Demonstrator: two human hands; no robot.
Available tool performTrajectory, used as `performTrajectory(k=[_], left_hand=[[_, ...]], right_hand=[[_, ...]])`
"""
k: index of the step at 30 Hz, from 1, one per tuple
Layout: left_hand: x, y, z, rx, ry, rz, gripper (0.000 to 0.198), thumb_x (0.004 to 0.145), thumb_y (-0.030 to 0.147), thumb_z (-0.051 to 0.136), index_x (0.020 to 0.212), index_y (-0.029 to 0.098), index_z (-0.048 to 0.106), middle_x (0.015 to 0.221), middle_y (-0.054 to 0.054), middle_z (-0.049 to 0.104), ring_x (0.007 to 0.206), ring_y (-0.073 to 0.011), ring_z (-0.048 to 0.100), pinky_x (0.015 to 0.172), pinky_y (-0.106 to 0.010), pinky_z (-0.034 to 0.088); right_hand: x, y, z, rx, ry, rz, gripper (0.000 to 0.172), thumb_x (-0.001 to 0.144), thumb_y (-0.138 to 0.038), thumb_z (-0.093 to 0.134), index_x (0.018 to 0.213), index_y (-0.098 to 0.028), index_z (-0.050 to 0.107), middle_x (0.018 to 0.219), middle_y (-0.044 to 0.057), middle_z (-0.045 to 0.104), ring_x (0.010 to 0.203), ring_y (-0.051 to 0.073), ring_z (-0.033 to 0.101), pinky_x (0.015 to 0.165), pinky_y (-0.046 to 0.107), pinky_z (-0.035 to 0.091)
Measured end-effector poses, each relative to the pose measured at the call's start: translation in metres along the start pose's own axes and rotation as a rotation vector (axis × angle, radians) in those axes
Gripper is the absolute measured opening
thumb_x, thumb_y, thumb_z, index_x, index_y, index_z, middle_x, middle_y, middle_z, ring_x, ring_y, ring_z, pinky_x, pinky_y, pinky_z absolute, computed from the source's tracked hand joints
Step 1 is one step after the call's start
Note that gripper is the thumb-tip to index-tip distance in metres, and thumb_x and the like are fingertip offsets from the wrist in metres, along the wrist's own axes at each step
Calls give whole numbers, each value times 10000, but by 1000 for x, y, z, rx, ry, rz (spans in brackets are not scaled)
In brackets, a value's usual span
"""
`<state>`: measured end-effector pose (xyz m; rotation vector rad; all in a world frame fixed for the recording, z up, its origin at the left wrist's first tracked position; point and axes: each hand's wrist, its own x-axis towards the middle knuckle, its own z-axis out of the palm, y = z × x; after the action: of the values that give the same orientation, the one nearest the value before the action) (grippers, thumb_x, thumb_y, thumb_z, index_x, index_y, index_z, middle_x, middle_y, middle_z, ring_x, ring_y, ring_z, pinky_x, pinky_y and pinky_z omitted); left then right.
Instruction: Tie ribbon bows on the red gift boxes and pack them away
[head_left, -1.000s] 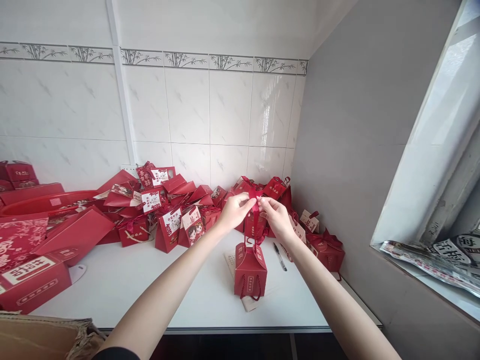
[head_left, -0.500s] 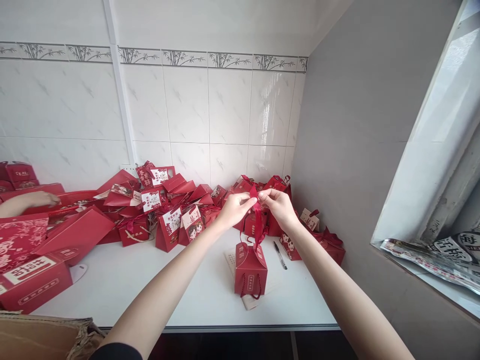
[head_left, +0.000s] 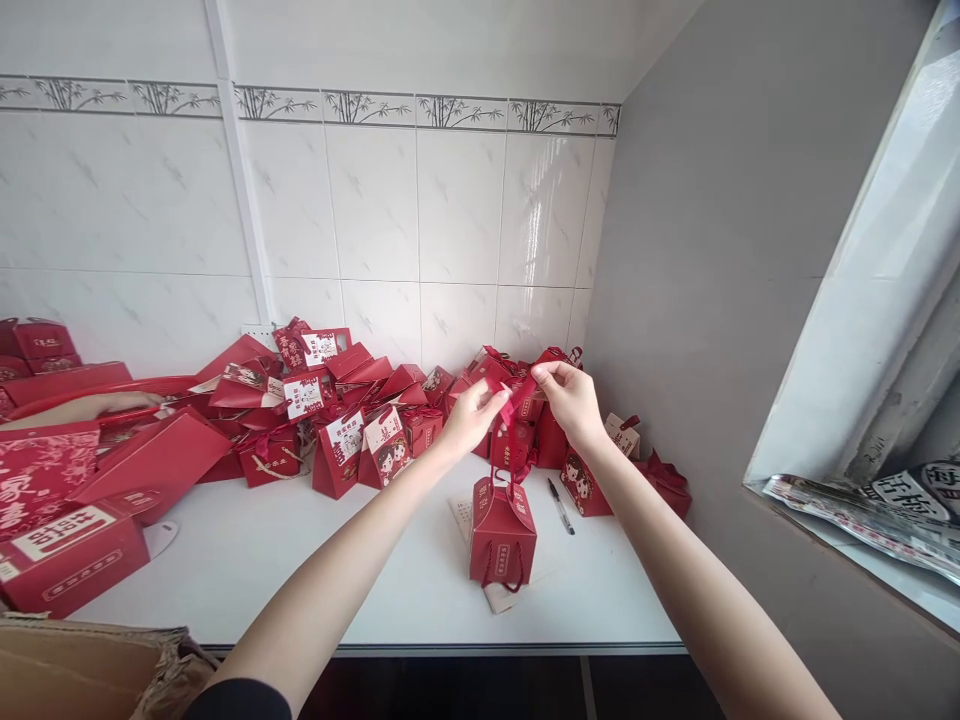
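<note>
Above the white table, my left hand and my right hand each pinch a part of a red ribbon. The ribbon runs between my fingers and hangs down toward a small red gift box. That box stands upright below my hands, with gold lettering and twisted red cord handles on its front. Beneath and behind it lies a pale printed card, partly hidden. A pen rests to the right of the box.
Many red gift boxes crowd the back of the table. At left, another person's arm reaches among larger red boxes. A torn cardboard carton stands at front left. Newspapers lie on the window ledge at right.
My hands have moved apart, the right one going right, and the ribbon now stretches between them. The other person's arm has reached further right among the boxes.
</note>
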<state>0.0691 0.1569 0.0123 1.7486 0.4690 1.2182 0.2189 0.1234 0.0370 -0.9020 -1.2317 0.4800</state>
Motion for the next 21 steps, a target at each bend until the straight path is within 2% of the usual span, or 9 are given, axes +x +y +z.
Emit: performTrajectory(k=[4,7,11,15,19,21], left_hand=[[-2,-4,3,-52,-65,-34,372,732,520,612,860,190,499,642,35,597,393,-63,467,429,-226,408],[-2,-2,3,-149,-17,-110,400,708,527,637,860,193,479,637,41,582,413,-79,512,422,-225,420],[1,6,1,-210,48,-156,385,703,494,663,864,189,492,628,52,557,467,-90,561,446,-214,432],[4,11,-3,-211,8,-180,390,693,495,672,840,175,505,677,18,606,499,-93,562,492,-230,445],[4,10,-8,-36,-57,-59,414,695,533,644,827,158,529,682,-3,628,643,-148,612,640,-285,476],[3,11,-9,122,-113,16,404,743,537,589,850,150,539,692,-19,648,713,-176,625,707,-308,466]], right_hand=[[2,-5,3,73,31,-15,404,587,-492,739,832,-229,555,608,-33,586,572,142,551,630,321,489],[-1,-9,3,57,-11,-71,359,614,-450,740,824,-229,552,610,-41,593,587,134,551,638,301,476],[-13,-13,-1,47,-138,-194,276,663,-394,732,822,-234,572,667,-28,622,646,135,582,646,283,469],[-32,-11,-7,-62,-295,-270,210,710,-375,709,815,-243,584,726,-6,653,727,164,624,709,314,487],[-45,-3,-13,-181,-489,-200,237,742,-427,669,837,-218,608,688,2,673,660,162,627,697,325,493],[-44,5,-14,-115,-447,-130,273,780,-470,612,818,-199,597,652,4,656,624,149,614,663,308,490]])
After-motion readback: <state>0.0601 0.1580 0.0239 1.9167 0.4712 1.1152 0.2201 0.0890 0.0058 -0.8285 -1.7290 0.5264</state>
